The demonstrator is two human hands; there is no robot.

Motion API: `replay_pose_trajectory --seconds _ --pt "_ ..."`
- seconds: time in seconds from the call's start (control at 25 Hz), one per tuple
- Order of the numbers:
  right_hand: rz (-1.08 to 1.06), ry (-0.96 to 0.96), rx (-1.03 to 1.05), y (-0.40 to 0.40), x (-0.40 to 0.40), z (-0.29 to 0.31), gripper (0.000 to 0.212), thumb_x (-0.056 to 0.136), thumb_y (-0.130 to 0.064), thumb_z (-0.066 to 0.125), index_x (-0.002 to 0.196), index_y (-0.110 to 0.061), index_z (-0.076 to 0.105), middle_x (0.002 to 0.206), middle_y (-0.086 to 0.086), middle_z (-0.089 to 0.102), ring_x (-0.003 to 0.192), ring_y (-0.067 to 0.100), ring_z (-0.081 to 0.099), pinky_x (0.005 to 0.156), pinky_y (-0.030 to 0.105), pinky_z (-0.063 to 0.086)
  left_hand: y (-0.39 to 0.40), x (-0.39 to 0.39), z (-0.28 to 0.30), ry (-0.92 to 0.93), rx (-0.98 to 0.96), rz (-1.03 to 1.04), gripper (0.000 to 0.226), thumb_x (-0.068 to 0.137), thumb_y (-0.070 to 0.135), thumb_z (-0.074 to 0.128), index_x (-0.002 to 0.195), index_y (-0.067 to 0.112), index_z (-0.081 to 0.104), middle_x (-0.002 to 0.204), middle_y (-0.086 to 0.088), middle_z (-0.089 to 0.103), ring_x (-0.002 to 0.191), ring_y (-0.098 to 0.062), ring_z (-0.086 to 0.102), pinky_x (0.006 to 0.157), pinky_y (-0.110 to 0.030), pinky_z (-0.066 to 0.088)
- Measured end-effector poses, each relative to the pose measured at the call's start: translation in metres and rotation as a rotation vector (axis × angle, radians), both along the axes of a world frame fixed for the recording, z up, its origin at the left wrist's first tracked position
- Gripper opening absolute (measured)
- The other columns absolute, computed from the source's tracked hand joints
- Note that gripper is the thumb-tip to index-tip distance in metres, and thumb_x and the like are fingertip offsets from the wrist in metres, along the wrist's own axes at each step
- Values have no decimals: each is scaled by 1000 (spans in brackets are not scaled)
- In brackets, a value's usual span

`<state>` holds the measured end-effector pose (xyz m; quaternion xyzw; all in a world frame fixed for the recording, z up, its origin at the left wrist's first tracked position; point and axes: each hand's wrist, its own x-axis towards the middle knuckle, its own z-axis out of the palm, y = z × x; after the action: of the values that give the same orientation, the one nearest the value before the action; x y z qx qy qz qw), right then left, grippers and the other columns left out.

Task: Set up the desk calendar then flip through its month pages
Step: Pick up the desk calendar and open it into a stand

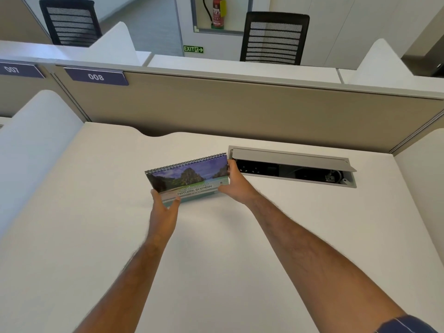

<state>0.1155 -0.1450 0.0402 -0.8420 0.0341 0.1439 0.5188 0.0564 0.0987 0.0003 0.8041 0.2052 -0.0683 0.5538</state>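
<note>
Reaching forward from the near edge of the white desk [216, 272], both bare forearms extend to the desk calendar [187, 180], which sits at mid-desk, just left of the cable tray.

Left hand [164, 211]: it grips the calendar's lower left corner, thumb on the front face and fingers behind or beneath; the fingers' exact hold cannot be confirmed.

Right hand [236, 186]: it clasps the calendar's right edge, fingertips at the upper right corner near the spiral binding [186, 163], thumb at the lower right corner.

Calendar condition: the cover page faces the wearer, showing a coastal scene and the title "Natural Scenery". The spiral binding runs along the top. It appears tilted up on its base, yet both hands are on it, so whether it stands unaided cannot be determined.

Progress assessment: set-up is judged to be in its closing stage, with the stand being positioned or steadied. No month page is exposed; only the cover shows. The flipping step is therefore judged not yet begun and remains outstanding in full.

Beyond the calendar: a recessed grey cable tray [293, 168] lies with its lid raised, close to the right hand. Behind it stands the beige partition [240, 111] bearing a "008" label [96, 76].
</note>
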Motion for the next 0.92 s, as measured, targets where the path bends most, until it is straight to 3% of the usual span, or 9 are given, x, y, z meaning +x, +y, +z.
replay_pose_trajectory --seconds 0.08,0.2,0.28,0.36,0.4,0.72,0.84,0.92 --pt "6 7 -5 0 -1 1 71 84 -3 68 138 -33 33 120 -1 64 107 22 68 82 49 59 -5 -6 -1 9 2 38 86 106 44 63 173 28 11 170 1 41 154 -26 41 112 -31 33" --pt "-19 26 17 2 0 4 59 88 -13 61 135 -37 36 123 -1 64 106 23 66 86 52 57 -3 -14 4 -22 -13 159 71 104 38 68 166 24 37 165 -4 50 150 -27 47 116 -38 40" --pt "-52 59 65 3 1 7 49 91 -21 54 134 -37 39 125 -2 63 111 21 64 92 48 54 5 -14 7 -49 -44 287 43 100 31 74 141 20 64 147 -9 66 132 -28 63 108 -42 53" --pt "-68 92 101 5 2 10 41 94 -28 47 135 -36 42 125 -3 62 110 17 64 91 42 52 15 -10 8 -57 -105 384 14 96 25 80 106 19 73 117 -13 77 113 -33 73 96 -44 62" --pt "-73 102 106 5 2 12 38 96 -29 44 134 -35 43 124 -4 63 107 16 64 89 40 52 19 -8 9 -53 -144 404 12 94 24 83 98 17 74 107 -13 78 108 -36 75 94 -46 63" --pt "-141 120 163 2 5 19 35 103 -46 34 124 -28 55 116 -7 66 106 11 61 77 31 44 34 -12 15 -51 -113 412 18 86 32 91 95 19 82 89 -1 82 91 -29 79 78 -35 66" --pt "-128 96 175 0 4 18 50 102 -65 28 127 -32 57 123 -15 64 115 2 58 92 29 42 34 -14 16 -54 -107 385 19 89 33 88 100 18 84 94 -1 81 91 -27 75 80 -35 64" --pt "-129 102 201 0 5 19 63 100 -71 25 136 -31 57 135 -13 62 126 6 56 108 34 39 33 -16 20 -69 -128 387 11 91 33 86 97 24 82 97 4 80 92 -21 72 76 -27 59"
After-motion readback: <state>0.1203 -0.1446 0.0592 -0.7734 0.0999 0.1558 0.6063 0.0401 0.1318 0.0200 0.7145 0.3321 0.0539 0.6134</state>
